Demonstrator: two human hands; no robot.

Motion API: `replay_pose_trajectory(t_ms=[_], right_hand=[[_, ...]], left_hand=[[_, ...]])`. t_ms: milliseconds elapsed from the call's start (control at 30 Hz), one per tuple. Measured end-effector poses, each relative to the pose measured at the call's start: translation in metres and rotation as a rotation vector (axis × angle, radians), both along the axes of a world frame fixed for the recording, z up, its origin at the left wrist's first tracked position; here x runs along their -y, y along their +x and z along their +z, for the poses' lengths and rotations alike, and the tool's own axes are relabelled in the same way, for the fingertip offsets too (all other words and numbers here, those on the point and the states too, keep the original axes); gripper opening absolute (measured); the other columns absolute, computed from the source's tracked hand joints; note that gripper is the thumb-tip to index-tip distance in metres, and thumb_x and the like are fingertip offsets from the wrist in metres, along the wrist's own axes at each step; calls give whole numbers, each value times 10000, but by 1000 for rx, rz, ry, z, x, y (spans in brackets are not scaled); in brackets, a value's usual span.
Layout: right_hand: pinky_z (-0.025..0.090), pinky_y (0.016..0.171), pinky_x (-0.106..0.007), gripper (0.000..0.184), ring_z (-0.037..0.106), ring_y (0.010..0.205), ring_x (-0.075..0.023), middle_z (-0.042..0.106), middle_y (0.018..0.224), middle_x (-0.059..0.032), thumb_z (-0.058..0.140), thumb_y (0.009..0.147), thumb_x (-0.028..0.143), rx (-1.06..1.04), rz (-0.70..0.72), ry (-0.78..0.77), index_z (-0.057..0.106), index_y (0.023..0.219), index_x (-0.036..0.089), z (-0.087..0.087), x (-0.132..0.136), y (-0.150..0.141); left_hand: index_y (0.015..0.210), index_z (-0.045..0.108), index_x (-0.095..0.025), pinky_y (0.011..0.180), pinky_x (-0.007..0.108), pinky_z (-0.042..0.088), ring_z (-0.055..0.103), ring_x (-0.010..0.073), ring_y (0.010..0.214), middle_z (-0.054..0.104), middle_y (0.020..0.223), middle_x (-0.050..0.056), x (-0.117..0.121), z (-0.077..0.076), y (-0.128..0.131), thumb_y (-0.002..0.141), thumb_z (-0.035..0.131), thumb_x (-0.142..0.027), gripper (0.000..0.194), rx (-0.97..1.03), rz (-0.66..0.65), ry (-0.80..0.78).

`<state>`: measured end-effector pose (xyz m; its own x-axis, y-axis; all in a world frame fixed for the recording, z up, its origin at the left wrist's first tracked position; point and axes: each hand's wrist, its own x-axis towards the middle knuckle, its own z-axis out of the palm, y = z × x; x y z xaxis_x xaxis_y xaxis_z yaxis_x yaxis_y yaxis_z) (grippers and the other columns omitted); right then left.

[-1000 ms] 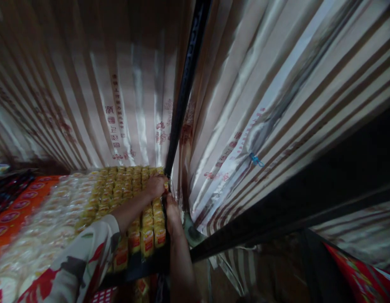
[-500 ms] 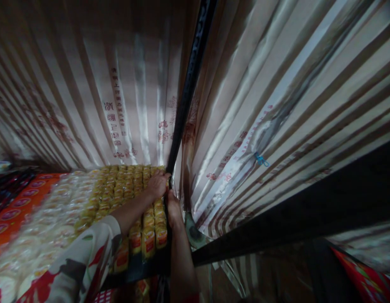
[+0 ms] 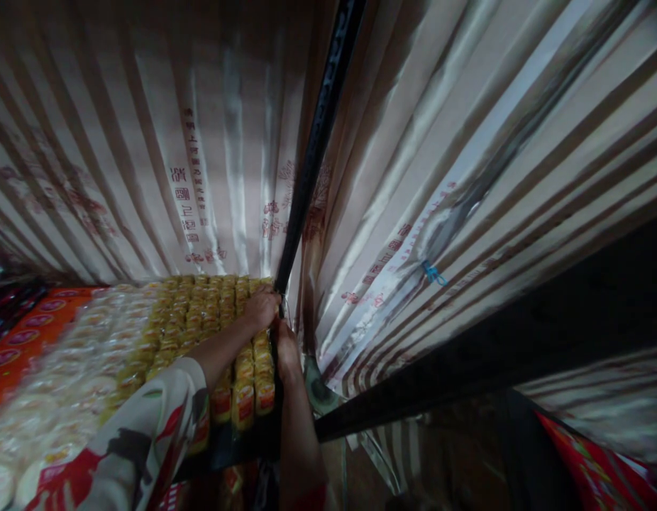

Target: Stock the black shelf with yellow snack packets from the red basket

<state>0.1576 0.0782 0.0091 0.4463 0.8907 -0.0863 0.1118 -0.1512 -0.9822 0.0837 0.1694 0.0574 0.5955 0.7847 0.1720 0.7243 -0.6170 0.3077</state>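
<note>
Both my hands are at the lower end of a dark upright post (image 3: 313, 167), at the corner of the shelf. My left hand (image 3: 262, 308) reaches across the packs, its fingers curled against the post's left side. Just below and to the right, my right hand (image 3: 286, 349) is closed, its fingertips up by the post. A thin dark cord or wire (image 3: 287, 301) shows beside the fingers. What the fingertips pinch is hidden and dim. Under my left forearm stand rows of yellow-wrapped packs (image 3: 190, 312), with pale clear-wrapped packs (image 3: 67, 369) to their left.
Pleated pale curtains (image 3: 227, 142) with red print hang behind the post and on the right. A blue tie (image 3: 433, 274) gathers the right curtain. A dark bar (image 3: 440, 362) slants across the lower right. An orange printed strip (image 3: 28, 333) lies at the left.
The view has shifted slightly, so everything sits a little farther left. Both hands stay at the post, with little visible change in their grip.
</note>
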Motion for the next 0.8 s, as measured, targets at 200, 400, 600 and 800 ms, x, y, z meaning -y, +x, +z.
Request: replay_pose_trajectory(t_ms=[200,400,600,800], right_hand=[[460,817,-310,593,618,969,-225,704,969,-80,291,838,605,-15,-74,-24,681,1005,190,-4,-4,3],[468,748,-308,589,634,878,-233,710,895,-93,307,826,602,1,-99,-51,692,904,163,-3,-3,2],[464,776,-304,528,632,903,-228,711,908,-92,323,841,536,-38,-118,0,694,901,165,9,4,1],[444,843,-316,504,617,938,-231,689,987,-124,348,844,486,-63,-144,95,659,975,113,31,27,-6]], left_hand=[[897,690,-147,873,303,432,527,193,948,603,951,94,1,4,0,747,509,-115,237,-19,7,-4],[935,683,-153,916,314,418,528,187,970,625,917,80,4,12,2,773,473,-101,270,-37,-14,4],[1008,660,-143,917,325,418,502,214,1044,592,1040,114,23,25,2,794,422,-105,322,33,99,42],[993,648,-185,869,279,447,565,172,963,627,1016,53,85,40,-7,817,412,-135,298,293,189,-87]])
